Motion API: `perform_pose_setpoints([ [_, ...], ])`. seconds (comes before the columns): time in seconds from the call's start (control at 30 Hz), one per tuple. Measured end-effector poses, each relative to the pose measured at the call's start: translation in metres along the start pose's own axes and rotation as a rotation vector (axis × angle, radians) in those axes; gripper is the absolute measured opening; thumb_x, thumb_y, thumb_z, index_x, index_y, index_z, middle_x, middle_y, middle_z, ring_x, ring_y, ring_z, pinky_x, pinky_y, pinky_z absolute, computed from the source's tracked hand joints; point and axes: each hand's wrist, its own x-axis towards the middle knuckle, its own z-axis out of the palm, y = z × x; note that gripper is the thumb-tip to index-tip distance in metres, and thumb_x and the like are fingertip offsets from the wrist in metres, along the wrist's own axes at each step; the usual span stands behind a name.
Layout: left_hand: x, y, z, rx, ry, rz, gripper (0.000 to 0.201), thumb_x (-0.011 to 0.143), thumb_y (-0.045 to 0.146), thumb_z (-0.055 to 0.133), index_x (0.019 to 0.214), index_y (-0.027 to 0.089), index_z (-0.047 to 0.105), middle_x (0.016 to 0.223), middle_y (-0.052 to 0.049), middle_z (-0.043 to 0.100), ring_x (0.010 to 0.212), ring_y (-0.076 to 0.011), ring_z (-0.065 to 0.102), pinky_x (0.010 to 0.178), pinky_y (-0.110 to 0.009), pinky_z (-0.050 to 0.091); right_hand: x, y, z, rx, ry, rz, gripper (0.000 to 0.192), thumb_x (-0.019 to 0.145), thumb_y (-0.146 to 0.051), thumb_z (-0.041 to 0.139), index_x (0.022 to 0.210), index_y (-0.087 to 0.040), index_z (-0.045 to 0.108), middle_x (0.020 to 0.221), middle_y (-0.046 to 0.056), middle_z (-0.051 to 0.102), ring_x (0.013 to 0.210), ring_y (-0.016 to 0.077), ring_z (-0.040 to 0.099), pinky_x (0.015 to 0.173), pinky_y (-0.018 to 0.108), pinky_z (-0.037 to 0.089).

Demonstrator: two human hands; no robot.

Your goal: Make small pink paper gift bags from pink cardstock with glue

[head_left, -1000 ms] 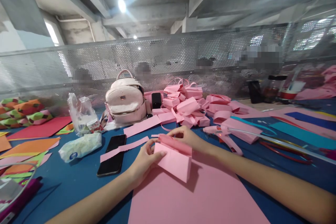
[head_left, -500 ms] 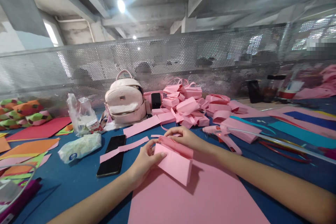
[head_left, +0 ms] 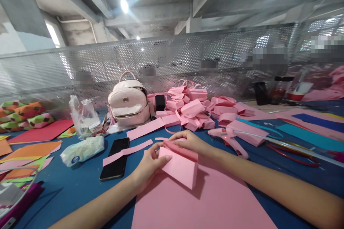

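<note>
A folded pink paper piece (head_left: 179,166) is held up over a large pink sheet (head_left: 204,204) on the blue table. My left hand (head_left: 147,166) grips its left end, thumb pressed on the front face. My right hand (head_left: 188,141) lies along its top folded edge, fingers curled over it. A loose pink paper strip (head_left: 126,152) lies just left of my hands.
A black phone (head_left: 115,157) and a tissue pack (head_left: 82,150) lie at left. A pink backpack (head_left: 129,102), a pile of folded pink paper pieces (head_left: 193,109), a pink glue gun (head_left: 231,141) and coloured sheets (head_left: 309,128) surround the work spot. A perforated metal screen (head_left: 172,57) backs the table.
The folded piece has tipped slightly and my right hand has slid a little along its top edge. My left hand keeps its grip.
</note>
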Motion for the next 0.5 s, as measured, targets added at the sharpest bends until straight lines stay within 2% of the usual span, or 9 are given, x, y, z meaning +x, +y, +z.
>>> perform_pose_setpoints([
  [0.3, -0.0020, 0.0021, 0.0021, -0.009, 0.018, -0.028, 0.051, 0.073, 0.030, 0.090, 0.114, 0.017, 0.063, 0.099, -0.007, 0.070, 0.086, -0.0201, 0.068, 0.079, -0.031, 0.054, -0.0019, -0.0036, 0.0036, 0.087, -0.007, 0.081, 0.039, 0.074, -0.051, 0.076, 0.092, -0.017, 0.082, 0.104, 0.010, 0.079, 0.096, 0.0289, 0.071, 0.082, 0.039, 0.056],
  [0.5, -0.0039, 0.0045, 0.0055, -0.016, 0.031, -0.030, 0.051, 0.072, 0.030, 0.090, 0.113, 0.017, 0.063, 0.100, -0.007, 0.068, 0.087, -0.0200, 0.067, 0.079, -0.032, 0.054, -0.0016, -0.0027, 0.0030, 0.135, -0.015, 0.112, 0.035, 0.074, -0.047, 0.077, 0.090, -0.016, 0.082, 0.100, 0.010, 0.079, 0.087, 0.0244, 0.070, 0.074, 0.033, 0.055],
])
